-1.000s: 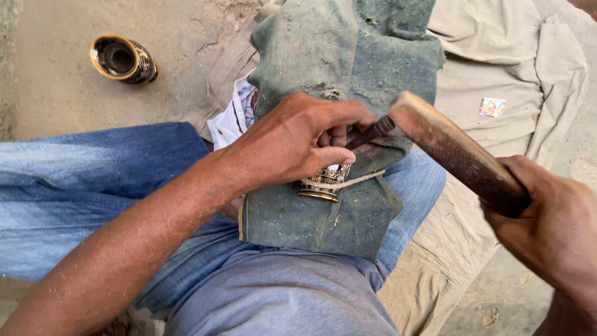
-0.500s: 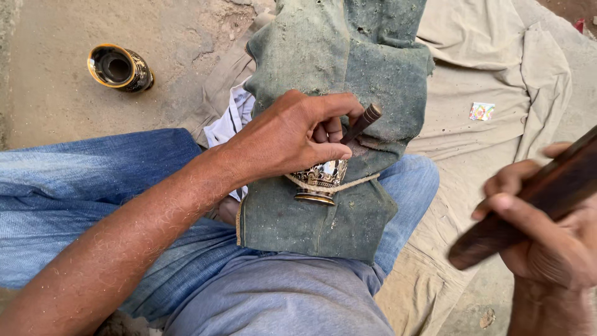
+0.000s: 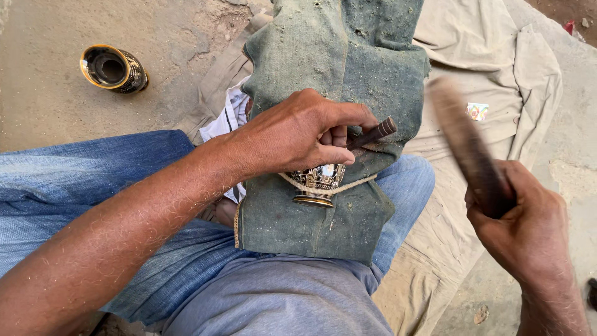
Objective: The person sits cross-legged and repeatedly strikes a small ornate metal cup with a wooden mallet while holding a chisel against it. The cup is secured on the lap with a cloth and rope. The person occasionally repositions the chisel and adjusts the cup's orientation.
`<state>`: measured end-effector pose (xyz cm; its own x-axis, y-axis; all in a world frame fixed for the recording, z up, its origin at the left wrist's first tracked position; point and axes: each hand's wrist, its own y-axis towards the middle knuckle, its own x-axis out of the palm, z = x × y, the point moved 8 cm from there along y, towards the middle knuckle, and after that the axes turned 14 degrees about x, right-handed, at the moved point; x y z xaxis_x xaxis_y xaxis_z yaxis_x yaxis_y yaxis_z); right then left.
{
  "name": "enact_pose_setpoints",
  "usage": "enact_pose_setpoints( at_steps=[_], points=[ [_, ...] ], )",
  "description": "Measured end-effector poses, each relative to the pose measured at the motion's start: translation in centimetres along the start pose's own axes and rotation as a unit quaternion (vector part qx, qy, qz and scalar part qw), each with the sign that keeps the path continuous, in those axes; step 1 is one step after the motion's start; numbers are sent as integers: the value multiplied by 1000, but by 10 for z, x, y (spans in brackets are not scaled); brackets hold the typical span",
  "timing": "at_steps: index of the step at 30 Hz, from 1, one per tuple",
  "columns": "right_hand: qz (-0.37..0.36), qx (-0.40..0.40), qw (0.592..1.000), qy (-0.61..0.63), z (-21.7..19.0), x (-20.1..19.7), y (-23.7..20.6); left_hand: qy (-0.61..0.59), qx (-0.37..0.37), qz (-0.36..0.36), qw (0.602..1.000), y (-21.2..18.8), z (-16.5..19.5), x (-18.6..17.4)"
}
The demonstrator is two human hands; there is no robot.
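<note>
The right hand [image 3: 528,224] now stands higher in view than half a second ago, and the wooden mallet [image 3: 469,149] it grips points up and leftward, blurred, instead of lying low at the right edge. A second ago its head sat against the chisel [image 3: 372,133]; now it is well apart from it. The green cloth [image 3: 336,74] sits slightly lower in view.

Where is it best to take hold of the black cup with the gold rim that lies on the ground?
Probably grip the black cup across its dark body, coming from above. It lies tilted on its side on the bare ground, mouth towards the camera, with nothing touching it.
</note>
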<state>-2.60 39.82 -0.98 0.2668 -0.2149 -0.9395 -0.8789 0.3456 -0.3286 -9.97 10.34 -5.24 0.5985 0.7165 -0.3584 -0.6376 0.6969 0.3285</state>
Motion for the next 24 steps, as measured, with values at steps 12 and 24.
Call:
enact_pose_setpoints(
  at_steps=[12,24],
  points=[
    [-5,-23,999,39,-18,-13,0,-25,6,18,999,0,2,-4],
    [-7,-16,977,214,-44,-36,7,-11,-19,49,999,-8,2,-7]
  ],
)
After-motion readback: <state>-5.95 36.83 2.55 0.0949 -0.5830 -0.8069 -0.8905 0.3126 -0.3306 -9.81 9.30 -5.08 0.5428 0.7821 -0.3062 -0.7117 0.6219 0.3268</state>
